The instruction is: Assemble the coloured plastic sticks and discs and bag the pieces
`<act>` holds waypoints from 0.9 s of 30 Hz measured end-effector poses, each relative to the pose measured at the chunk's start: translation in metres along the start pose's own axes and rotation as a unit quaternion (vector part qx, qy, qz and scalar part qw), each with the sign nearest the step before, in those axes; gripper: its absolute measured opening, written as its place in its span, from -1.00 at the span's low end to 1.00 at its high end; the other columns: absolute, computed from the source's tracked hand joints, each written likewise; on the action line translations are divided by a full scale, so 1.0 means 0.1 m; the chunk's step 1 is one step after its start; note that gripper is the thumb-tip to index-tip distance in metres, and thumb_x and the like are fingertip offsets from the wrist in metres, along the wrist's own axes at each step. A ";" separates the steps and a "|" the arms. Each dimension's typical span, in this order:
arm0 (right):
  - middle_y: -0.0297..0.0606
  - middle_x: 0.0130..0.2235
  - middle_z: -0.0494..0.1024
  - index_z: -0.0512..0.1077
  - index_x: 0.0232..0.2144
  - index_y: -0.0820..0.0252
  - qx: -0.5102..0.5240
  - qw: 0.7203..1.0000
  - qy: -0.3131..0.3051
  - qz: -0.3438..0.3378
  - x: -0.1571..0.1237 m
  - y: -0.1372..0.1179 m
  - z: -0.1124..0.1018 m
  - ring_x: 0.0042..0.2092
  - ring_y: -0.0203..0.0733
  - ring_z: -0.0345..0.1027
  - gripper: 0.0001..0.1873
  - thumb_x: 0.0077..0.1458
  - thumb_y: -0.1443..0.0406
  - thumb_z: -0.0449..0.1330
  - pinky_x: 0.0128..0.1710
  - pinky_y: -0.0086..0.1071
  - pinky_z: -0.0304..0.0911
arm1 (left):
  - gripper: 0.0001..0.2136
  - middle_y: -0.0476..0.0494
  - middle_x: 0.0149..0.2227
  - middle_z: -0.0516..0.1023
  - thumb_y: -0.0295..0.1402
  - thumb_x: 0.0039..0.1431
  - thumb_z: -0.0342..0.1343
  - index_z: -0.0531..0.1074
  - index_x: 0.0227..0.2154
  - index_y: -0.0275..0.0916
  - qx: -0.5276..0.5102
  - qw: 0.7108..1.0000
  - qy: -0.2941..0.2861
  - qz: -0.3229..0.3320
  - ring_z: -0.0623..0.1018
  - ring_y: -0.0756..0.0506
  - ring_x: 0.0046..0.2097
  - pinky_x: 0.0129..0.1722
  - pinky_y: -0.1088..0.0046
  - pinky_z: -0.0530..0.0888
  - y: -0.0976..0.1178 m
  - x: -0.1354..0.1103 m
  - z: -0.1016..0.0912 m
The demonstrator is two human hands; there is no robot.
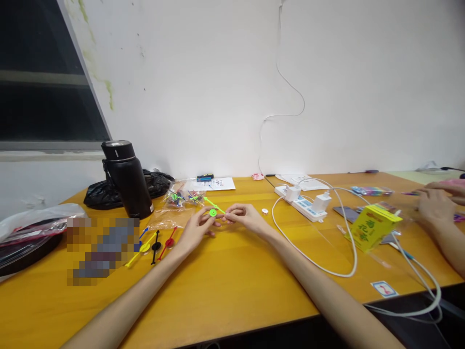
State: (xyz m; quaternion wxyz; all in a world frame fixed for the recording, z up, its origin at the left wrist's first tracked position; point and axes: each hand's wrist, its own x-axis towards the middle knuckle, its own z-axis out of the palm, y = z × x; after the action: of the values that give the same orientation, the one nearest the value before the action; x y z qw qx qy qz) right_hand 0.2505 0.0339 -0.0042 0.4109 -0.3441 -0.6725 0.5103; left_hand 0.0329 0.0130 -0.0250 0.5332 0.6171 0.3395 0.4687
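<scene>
My left hand (199, 227) holds a small bright green disc (212, 213) between thumb and fingertips. My right hand (245, 218) is closed in a pinch on one end of a thin green arrow pointer (217, 207), which slants up and left behind the disc. Whether the disc and pointer touch cannot be made out. Left of my left forearm lie similar arrow spinners with round bases: a red one (169, 243), a black one (156, 246), a yellow one (145, 248) and a partly hidden blue one. Beyond my left hand sits a clear bag (179, 195) of coloured parts.
A black flask (129, 182) stands at the left before a black plastic bag (98, 196). On the right are a power strip (301, 206), a looping white cable (354, 257) and a yellow box (374, 227). Another person's hand (436, 208) works at the far right.
</scene>
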 end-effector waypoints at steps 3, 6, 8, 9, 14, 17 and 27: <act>-0.17 -0.28 0.64 0.52 -0.27 0.27 -0.049 0.998 0.003 -0.029 -0.01 -0.02 0.04 -0.29 -0.20 0.50 -0.59 0.03 0.04 0.38 -0.21 -0.38 0.34 | -0.52 -0.33 0.04 0.58 -0.07 0.16 0.23 0.36 0.06 -0.20 -0.005 1.000 0.009 0.009 0.63 -0.22 -0.07 -0.35 0.43 0.58 0.03 0.00 0.00; -0.16 -0.27 0.64 0.53 -0.27 0.28 -0.079 0.996 -0.008 -0.042 -0.03 -0.03 0.06 -0.27 -0.18 0.51 -0.63 0.07 0.07 0.35 -0.21 -0.38 0.33 | -0.49 -0.34 0.07 0.56 -0.08 0.18 0.22 0.36 0.11 -0.21 0.004 1.000 0.016 0.016 0.63 -0.23 -0.07 -0.34 0.42 0.59 0.05 -0.01 0.00; -0.15 -0.26 0.65 0.53 -0.26 0.28 -0.091 0.995 -0.011 -0.046 -0.04 -0.02 0.07 -0.26 -0.17 0.51 -0.65 0.10 0.08 0.33 -0.22 -0.38 0.33 | -0.50 -0.36 0.09 0.54 -0.09 0.21 0.18 0.36 0.13 -0.22 0.014 0.999 0.018 0.025 0.63 -0.23 -0.06 -0.33 0.41 0.59 0.06 -0.01 0.00; -0.15 -0.26 0.65 0.54 -0.25 0.27 -0.097 0.994 -0.006 -0.047 -0.04 -0.02 0.07 -0.26 -0.17 0.51 -0.66 0.11 0.09 0.32 -0.23 -0.39 0.32 | -0.52 -0.36 0.10 0.54 -0.09 0.23 0.16 0.36 0.14 -0.22 0.021 0.999 0.017 0.031 0.63 -0.23 -0.05 -0.33 0.40 0.59 0.06 -0.02 0.00; -0.16 -0.29 0.65 0.54 -0.26 0.27 -0.125 0.991 0.032 -0.046 -0.05 -0.04 0.09 -0.27 -0.16 0.51 -0.70 0.10 0.13 0.32 -0.28 -0.40 0.31 | -0.57 -0.32 0.12 0.53 -0.12 0.29 0.09 0.38 0.14 -0.18 0.078 0.995 0.023 0.061 0.61 -0.25 0.00 -0.32 0.37 0.61 0.13 -0.07 0.04; -0.16 -0.31 0.64 0.52 -0.29 0.27 -0.129 0.990 0.041 -0.042 -0.05 -0.04 0.11 -0.28 -0.16 0.51 -0.72 0.09 0.14 0.31 -0.31 -0.40 0.32 | -0.59 -0.28 0.12 0.53 -0.15 0.29 0.09 0.39 0.15 -0.14 0.117 0.990 0.021 0.077 0.61 -0.24 0.01 -0.32 0.37 0.61 0.21 -0.12 0.07; -0.16 -0.30 0.64 0.50 -0.30 0.24 -0.138 0.987 0.042 -0.067 -0.08 -0.10 0.15 -0.25 -0.13 0.53 -0.73 0.11 0.13 0.29 -0.25 -0.36 0.35 | -0.56 -0.27 0.11 0.54 -0.11 0.30 0.09 0.38 0.17 -0.14 0.142 0.984 0.027 0.100 0.58 -0.25 0.04 -0.32 0.38 0.60 0.30 -0.16 0.11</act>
State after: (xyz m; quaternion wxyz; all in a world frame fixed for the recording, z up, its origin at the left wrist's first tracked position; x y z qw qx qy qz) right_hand 0.2401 0.0189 0.0019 0.4204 -0.3727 -0.7404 0.3691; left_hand 0.0352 -0.0110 0.0006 0.3811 0.7049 0.3531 0.4829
